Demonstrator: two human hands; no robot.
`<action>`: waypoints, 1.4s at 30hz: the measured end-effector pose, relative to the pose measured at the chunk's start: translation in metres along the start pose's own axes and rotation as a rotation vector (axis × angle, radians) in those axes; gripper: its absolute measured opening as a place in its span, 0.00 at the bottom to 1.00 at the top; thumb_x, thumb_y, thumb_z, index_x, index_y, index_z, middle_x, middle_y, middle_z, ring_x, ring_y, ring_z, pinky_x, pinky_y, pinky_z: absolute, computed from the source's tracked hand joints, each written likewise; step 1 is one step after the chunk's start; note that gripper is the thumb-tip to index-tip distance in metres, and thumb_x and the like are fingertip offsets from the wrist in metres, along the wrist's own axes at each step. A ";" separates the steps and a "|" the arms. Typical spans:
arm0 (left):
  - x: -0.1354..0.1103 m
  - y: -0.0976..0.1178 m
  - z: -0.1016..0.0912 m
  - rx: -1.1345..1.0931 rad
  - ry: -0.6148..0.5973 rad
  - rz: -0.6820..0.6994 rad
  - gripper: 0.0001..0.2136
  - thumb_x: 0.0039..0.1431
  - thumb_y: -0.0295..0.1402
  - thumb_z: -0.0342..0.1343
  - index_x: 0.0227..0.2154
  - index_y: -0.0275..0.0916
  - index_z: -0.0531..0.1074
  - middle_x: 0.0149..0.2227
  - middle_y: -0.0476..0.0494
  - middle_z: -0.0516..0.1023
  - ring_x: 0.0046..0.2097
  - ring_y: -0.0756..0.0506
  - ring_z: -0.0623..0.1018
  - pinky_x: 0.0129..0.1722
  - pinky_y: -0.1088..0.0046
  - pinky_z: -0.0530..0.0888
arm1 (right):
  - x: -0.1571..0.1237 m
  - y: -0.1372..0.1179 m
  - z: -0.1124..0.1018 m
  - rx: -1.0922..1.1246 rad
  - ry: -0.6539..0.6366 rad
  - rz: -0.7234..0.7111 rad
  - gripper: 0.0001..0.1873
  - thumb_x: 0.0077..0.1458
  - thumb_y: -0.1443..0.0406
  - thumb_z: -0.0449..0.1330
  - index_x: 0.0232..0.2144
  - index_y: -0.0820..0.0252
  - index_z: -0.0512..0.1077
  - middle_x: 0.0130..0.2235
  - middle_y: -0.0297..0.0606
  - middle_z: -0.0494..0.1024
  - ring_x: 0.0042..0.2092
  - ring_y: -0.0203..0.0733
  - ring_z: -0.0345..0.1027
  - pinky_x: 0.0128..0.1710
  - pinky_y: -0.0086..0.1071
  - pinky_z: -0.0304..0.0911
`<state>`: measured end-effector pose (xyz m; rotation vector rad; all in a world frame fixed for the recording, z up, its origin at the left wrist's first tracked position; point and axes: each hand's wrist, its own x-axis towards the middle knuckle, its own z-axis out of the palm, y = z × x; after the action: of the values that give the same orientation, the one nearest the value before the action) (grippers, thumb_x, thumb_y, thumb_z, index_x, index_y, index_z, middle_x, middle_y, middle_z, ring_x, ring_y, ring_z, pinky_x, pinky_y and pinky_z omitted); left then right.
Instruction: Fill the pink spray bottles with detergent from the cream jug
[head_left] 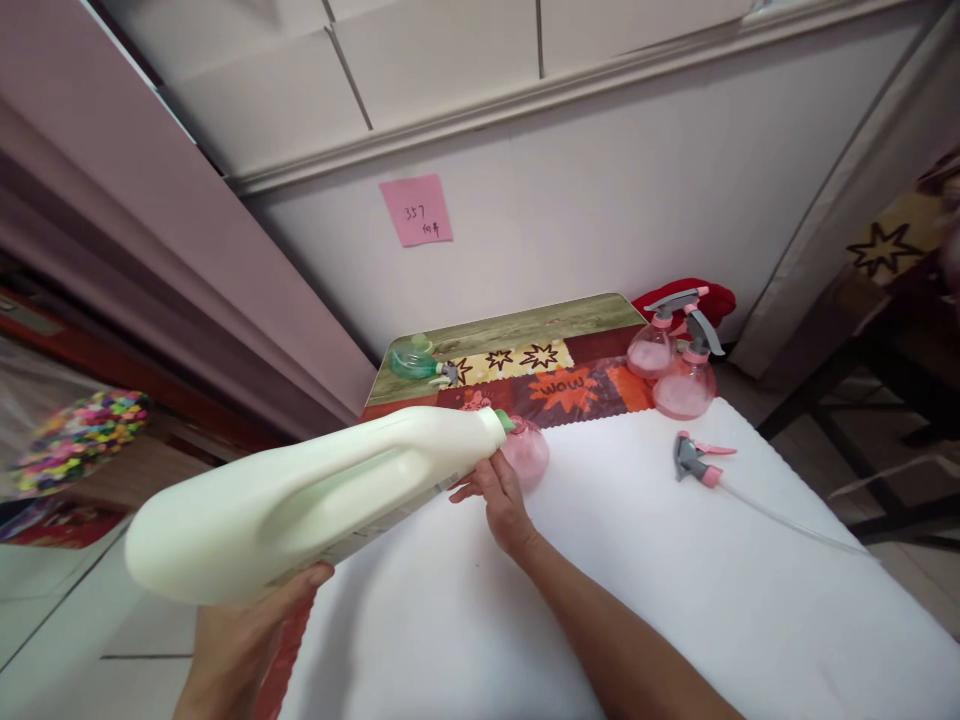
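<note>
A large pale-green jug [225,520] with a moulded handle lies tilted nearly on its side, its neck pointing right. My left hand [259,620] grips it from beneath near the base; most of those fingers are hidden behind it. Under the neck, my right hand [499,500] has its fingers bent against the jug. The jug's green spout [504,420] is at the mouth of a pink transparent bottle [529,458], which stands on the white table cover [600,560]. Whether liquid is flowing cannot be made out. A grey and pink trigger sprayer head [694,462] with its tube lies to the right.
Two pink spray bottles [686,388] with sprayer heads stand at the table's back right. A green spray bottle [412,362] lies on its side at the back left. Behind is a white wall with a pink note [417,211]. A purple curtain [247,270] hangs left.
</note>
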<state>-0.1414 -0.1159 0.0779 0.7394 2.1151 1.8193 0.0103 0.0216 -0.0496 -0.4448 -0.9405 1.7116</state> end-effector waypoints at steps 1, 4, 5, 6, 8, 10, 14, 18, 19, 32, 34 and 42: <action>0.000 0.000 0.000 0.001 0.004 0.003 0.30 0.21 0.31 0.75 0.37 0.41 0.78 0.38 0.46 0.84 0.48 0.31 0.79 0.49 0.54 0.79 | 0.000 0.000 0.000 0.000 -0.001 0.001 0.27 0.60 0.44 0.58 0.48 0.59 0.69 0.36 0.39 0.78 0.32 0.41 0.77 0.29 0.36 0.77; -0.002 0.000 0.001 -0.007 0.012 0.000 0.30 0.22 0.33 0.75 0.37 0.41 0.78 0.39 0.46 0.84 0.48 0.32 0.80 0.49 0.56 0.79 | 0.000 -0.001 0.000 -0.003 -0.004 0.000 0.27 0.60 0.44 0.57 0.49 0.59 0.69 0.36 0.39 0.78 0.32 0.42 0.77 0.29 0.36 0.77; -0.002 0.000 0.002 -0.010 0.013 -0.006 0.30 0.22 0.33 0.75 0.38 0.40 0.78 0.39 0.46 0.84 0.48 0.33 0.80 0.50 0.57 0.78 | 0.000 -0.001 0.000 -0.005 -0.003 -0.003 0.27 0.60 0.44 0.57 0.49 0.59 0.69 0.36 0.39 0.78 0.32 0.42 0.77 0.30 0.36 0.77; -0.003 0.001 0.002 -0.009 0.011 -0.011 0.30 0.23 0.34 0.75 0.38 0.40 0.78 0.39 0.46 0.84 0.48 0.33 0.80 0.51 0.57 0.78 | -0.001 -0.001 0.001 -0.006 -0.003 -0.005 0.27 0.60 0.44 0.57 0.49 0.59 0.69 0.36 0.39 0.78 0.32 0.41 0.77 0.30 0.36 0.77; -0.005 0.003 0.003 -0.004 0.003 -0.019 0.31 0.24 0.33 0.75 0.40 0.41 0.78 0.40 0.47 0.84 0.48 0.34 0.80 0.52 0.57 0.77 | -0.001 -0.001 0.001 -0.007 -0.007 -0.008 0.27 0.61 0.44 0.57 0.49 0.59 0.69 0.36 0.39 0.78 0.32 0.41 0.77 0.30 0.35 0.77; -0.006 0.005 0.004 -0.006 0.000 -0.020 0.32 0.24 0.32 0.75 0.41 0.41 0.78 0.41 0.47 0.84 0.48 0.34 0.80 0.52 0.57 0.77 | 0.000 -0.001 0.000 -0.007 -0.013 -0.009 0.27 0.61 0.45 0.57 0.49 0.59 0.69 0.36 0.38 0.78 0.32 0.41 0.77 0.29 0.35 0.77; -0.007 0.010 0.005 -0.017 0.019 -0.012 0.31 0.21 0.32 0.75 0.39 0.40 0.78 0.42 0.45 0.84 0.48 0.33 0.80 0.47 0.58 0.80 | 0.000 0.001 0.000 -0.005 -0.017 -0.012 0.27 0.61 0.45 0.56 0.50 0.59 0.69 0.36 0.38 0.78 0.32 0.41 0.77 0.29 0.35 0.77; -0.006 0.009 0.003 0.037 -0.009 0.000 0.32 0.23 0.32 0.74 0.40 0.40 0.78 0.42 0.45 0.83 0.48 0.33 0.80 0.48 0.58 0.80 | 0.000 0.002 0.000 -0.004 -0.017 -0.011 0.26 0.62 0.45 0.56 0.50 0.59 0.69 0.37 0.39 0.78 0.33 0.42 0.77 0.30 0.35 0.77; -0.006 0.008 0.003 0.046 -0.005 0.000 0.32 0.24 0.33 0.74 0.41 0.40 0.78 0.43 0.44 0.83 0.49 0.33 0.79 0.48 0.58 0.80 | 0.000 0.002 -0.001 -0.003 -0.017 -0.010 0.26 0.62 0.45 0.56 0.50 0.59 0.69 0.37 0.39 0.78 0.33 0.42 0.77 0.30 0.35 0.77; 0.000 0.001 -0.003 0.056 -0.021 0.018 0.28 0.24 0.32 0.75 0.37 0.40 0.77 0.39 0.47 0.82 0.50 0.32 0.78 0.57 0.53 0.74 | 0.000 0.003 -0.001 0.007 -0.019 -0.012 0.25 0.62 0.46 0.57 0.50 0.59 0.69 0.37 0.39 0.78 0.33 0.41 0.77 0.29 0.34 0.76; 0.000 0.001 -0.004 0.064 -0.026 0.016 0.28 0.23 0.31 0.75 0.36 0.40 0.77 0.40 0.48 0.82 0.50 0.32 0.77 0.61 0.50 0.70 | 0.000 0.003 -0.001 0.014 -0.015 -0.013 0.25 0.62 0.46 0.57 0.49 0.59 0.69 0.37 0.39 0.78 0.34 0.41 0.77 0.29 0.34 0.76; 0.003 -0.005 -0.006 0.049 -0.069 0.081 0.28 0.28 0.35 0.74 0.40 0.41 0.77 0.42 0.47 0.83 0.47 0.38 0.80 0.50 0.61 0.78 | 0.000 0.003 -0.002 0.006 -0.019 -0.007 0.26 0.62 0.46 0.57 0.50 0.60 0.69 0.37 0.39 0.78 0.33 0.41 0.78 0.30 0.34 0.76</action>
<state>-0.1480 -0.1195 0.0742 0.8989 2.1219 1.7603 0.0097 0.0222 -0.0526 -0.4216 -0.9487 1.7149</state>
